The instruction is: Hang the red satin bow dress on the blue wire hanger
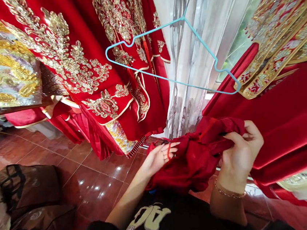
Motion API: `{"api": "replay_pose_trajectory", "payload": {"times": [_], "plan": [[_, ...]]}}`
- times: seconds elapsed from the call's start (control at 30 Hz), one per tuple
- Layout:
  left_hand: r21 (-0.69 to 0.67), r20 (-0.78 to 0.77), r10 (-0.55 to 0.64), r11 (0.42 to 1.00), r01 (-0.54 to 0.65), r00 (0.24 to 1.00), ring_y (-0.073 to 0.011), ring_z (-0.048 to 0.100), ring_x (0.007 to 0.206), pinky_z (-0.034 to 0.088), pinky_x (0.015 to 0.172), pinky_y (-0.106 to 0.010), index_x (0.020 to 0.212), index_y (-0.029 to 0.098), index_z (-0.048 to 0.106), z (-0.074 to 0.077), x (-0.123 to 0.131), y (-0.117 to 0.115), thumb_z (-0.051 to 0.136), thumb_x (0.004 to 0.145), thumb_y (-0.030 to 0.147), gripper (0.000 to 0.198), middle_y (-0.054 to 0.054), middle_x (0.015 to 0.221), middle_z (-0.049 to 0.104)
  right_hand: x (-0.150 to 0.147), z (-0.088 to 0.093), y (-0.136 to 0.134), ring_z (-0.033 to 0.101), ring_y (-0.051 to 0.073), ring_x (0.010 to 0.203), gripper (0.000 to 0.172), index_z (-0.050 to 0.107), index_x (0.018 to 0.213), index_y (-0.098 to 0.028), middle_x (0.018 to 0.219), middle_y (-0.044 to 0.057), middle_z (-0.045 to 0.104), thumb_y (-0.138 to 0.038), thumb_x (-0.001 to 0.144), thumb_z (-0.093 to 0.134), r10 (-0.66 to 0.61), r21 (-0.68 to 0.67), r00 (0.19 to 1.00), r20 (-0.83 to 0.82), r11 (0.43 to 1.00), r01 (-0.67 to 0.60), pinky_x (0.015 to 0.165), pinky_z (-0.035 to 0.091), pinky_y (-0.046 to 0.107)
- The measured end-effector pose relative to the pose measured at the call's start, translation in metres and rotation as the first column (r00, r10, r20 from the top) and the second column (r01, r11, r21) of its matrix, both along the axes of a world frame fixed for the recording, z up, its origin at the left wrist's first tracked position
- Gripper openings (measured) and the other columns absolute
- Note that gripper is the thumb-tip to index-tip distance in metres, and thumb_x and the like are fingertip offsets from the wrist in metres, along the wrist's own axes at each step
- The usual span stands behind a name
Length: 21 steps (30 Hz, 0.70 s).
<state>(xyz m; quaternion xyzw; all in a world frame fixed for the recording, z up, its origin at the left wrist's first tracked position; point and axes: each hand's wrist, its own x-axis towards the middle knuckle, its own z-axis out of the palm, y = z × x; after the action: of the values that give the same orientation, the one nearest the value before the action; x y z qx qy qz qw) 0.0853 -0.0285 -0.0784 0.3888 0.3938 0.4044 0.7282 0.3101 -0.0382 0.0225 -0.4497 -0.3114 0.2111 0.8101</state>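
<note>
Head view: the left hand [158,156] and right hand [241,153] hold a bunched red garment [193,158], fingers closed on its folds. A pale blue wire hanger [158,28] hangs above, not touching it.

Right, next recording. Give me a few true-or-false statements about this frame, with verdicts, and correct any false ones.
1. The left hand and right hand both touch the bunched red cloth. True.
2. The right wrist wears a gold chain bracelet. True.
3. The hanger is wooden. False: it is thin, light blue and wire-like.
4. The floor is carpeted. False: it is glossy brown tile.
5. A sheer white curtain hangs between red garments. True.
</note>
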Motion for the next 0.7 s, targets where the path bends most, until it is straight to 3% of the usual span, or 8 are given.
{"api": "replay_pose_trajectory", "payload": {"times": [0.1, 0.17, 0.33, 0.4, 0.47, 0.53, 0.6, 0.7], "plan": [[0.175, 0.18, 0.154, 0.967, -0.186, 0.971, -0.0239, 0.068, 0.103, 0.05, 0.098, -0.034, 0.107, 0.015, 0.073, 0.036, 0.038, 0.004, 0.072, 0.082, 0.047, 0.042, -0.012, 0.112, 0.074, -0.003, -0.001, -0.003, 0.035, 0.005, 0.053, 0.015, 0.052, 0.061, -0.016, 0.056, -0.007, 0.041, -0.01, 0.054, 0.063, 0.027, -0.016, 0.999, 0.018, 1.0, -0.027, 0.049, 0.026, 0.018], [0.35, 0.111, 0.232, 0.901, -0.257, 0.966, -0.024, 0.065, 0.105, 0.047, 0.101, -0.035, 0.105, 0.019, 0.071, 0.052, 0.062, 0.006, 0.076, 0.08, 0.044, 0.036, -0.009, 0.114, 0.072, -0.006, -0.003, -0.007, 0.034, 0.004, 0.052, 0.015, 0.052, 0.064, -0.016, 0.056, -0.008, 0.041, -0.009, 0.055, 0.063, 0.067, -0.042, 0.997, 0.023, 0.997, -0.066, 0.047, 0.026, 0.017], [0.575, -0.091, 0.336, 0.787, -0.226, 0.938, -0.0222, 0.056, 0.097, 0.04, 0.099, -0.036, 0.098, 0.025, 0.061, 0.052, 0.105, 0.007, 0.084, 0.072, 0.036, 0.037, -0.005, 0.1, 0.064, -0.013, -0.008, -0.018, 0.039, 0.006, 0.054, 0.015, 0.056, 0.074, -0.017, 0.061, -0.007, 0.048, -0.012, 0.062, 0.062, 0.222, -0.134, 0.973, 0.068, 0.968, -0.212, 0.048, 0.03, 0.017], [0.584, -0.127, 0.297, 0.794, -0.17, 0.946, -0.0203, 0.052, 0.087, 0.041, 0.089, -0.034, 0.083, 0.023, 0.056, 0.05, 0.108, 0.009, 0.078, 0.078, 0.038, 0.027, -0.003, 0.086, 0.059, -0.011, -0.009, -0.02, 0.036, 0.006, 0.051, 0.015, 0.055, 0.073, -0.018, 0.058, -0.008, 0.047, -0.014, 0.061, 0.063, 0.258, -0.158, 0.965, 0.04, 0.956, -0.249, 0.046, 0.027, 0.017], [0.559, -0.159, 0.126, 0.829, -0.016, 0.979, -0.0172, 0.049, 0.074, 0.041, 0.078, -0.031, 0.069, 0.021, 0.052, 0.053, 0.104, 0.012, 0.072, 0.082, 0.043, 0.033, 0.0, 0.071, 0.053, -0.005, -0.01, -0.021, 0.034, 0.006, 0.049, 0.015, 0.053, 0.07, -0.018, 0.056, -0.008, 0.045, -0.016, 0.059, 0.063, 0.264, -0.174, 0.964, 0.011, 0.95, -0.259, 0.045, 0.024, 0.018], [0.486, -0.095, 0.012, 0.873, 0.036, 0.995, -0.0142, 0.047, 0.065, 0.04, 0.07, -0.028, 0.061, 0.02, 0.05, 0.06, 0.094, 0.017, 0.072, 0.08, 0.045, 0.039, 0.001, 0.062, 0.049, 0.004, -0.011, -0.019, 0.034, 0.007, 0.05, 0.014, 0.051, 0.068, -0.019, 0.056, -0.007, 0.044, -0.018, 0.058, 0.061, 0.244, -0.186, 0.969, 0.028, 0.954, -0.234, 0.045, 0.024, 0.019], [0.355, 0.086, 0.072, 0.93, -0.098, 0.994, -0.0129, 0.051, 0.065, 0.041, 0.068, -0.025, 0.059, 0.019, 0.049, 0.068, 0.082, 0.022, 0.076, 0.075, 0.043, 0.039, 0.002, 0.061, 0.049, 0.017, -0.015, -0.016, 0.038, 0.008, 0.054, 0.011, 0.05, 0.068, -0.019, 0.058, -0.006, 0.044, -0.02, 0.06, 0.058, 0.195, -0.222, 0.971, 0.14, 0.962, -0.162, 0.05, 0.03, 0.021], [0.195, 0.281, 0.25, 0.93, -0.31, 0.926, -0.0118, 0.054, 0.065, 0.043, 0.068, -0.023, 0.061, 0.018, 0.053, 0.074, 0.072, 0.025, 0.08, 0.071, 0.041, 0.037, 0.003, 0.062, 0.051, 0.038, -0.021, -0.012, 0.05, 0.014, 0.071, 0.015, 0.052, 0.08, -0.02, 0.075, -0.001, 0.053, -0.019, 0.065, 0.053, 0.101, -0.305, 0.891, 0.443, 0.951, 0.044, 0.069, 0.044, 0.028]]}}
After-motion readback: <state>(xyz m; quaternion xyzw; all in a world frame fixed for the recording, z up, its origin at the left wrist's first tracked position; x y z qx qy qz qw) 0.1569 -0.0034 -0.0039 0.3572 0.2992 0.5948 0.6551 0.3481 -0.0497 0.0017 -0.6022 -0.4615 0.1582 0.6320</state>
